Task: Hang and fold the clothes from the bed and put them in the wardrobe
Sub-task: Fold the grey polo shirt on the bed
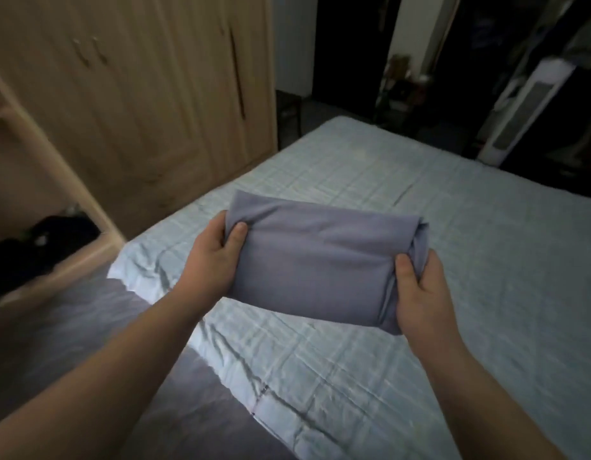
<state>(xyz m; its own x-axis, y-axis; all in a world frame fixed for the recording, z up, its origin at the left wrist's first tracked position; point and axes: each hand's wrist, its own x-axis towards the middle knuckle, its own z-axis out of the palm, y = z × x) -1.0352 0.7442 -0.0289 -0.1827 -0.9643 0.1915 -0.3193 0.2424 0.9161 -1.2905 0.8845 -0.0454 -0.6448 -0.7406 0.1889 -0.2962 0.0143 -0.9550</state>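
Observation:
A folded grey-lilac garment (pixel 317 260) is held as a compact rectangular bundle above the bed (pixel 420 327), which is covered by a pale blue checked sheet. My left hand (pixel 214 257) grips the bundle's left end with the thumb on top. My right hand (pixel 420 287) grips its right end, thumb on top and fingers underneath. The wooden wardrobe (pixel 148 94) stands to the left beyond the bed, its doors at the back shut. An open section (pixel 28 180) at the far left holds dark clothes (pixel 45 244) on a low shelf.
A white tower fan or heater (pixel 523 111) stands past the bed's far right corner. A dark doorway and cluttered shelves (pixel 403 81) lie behind the bed. A grey strip of mattress side (pixel 98 327) runs along the near left edge.

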